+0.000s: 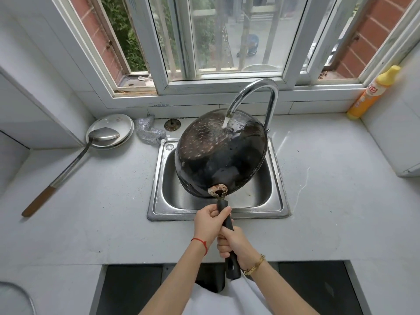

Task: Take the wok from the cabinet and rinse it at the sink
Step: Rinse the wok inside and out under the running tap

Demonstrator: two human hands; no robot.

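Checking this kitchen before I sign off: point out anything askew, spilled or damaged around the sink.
The wok is turned bottom-up under the running tap, so water hits its outside. Its handle bracket looks rusty and worn. A long ladle lies askew off the plates.

On the pale grey worktop (pixel 95 201), a long steel ladle with a wooden handle (pixel 68 164) rests its bowl on stacked white plates (pixel 122 123); just beside them lies a crumpled silver scouring mesh (pixel 147 130). A yellow-and-orange plastic bottle (pixel 372 93) stands at the far right corner
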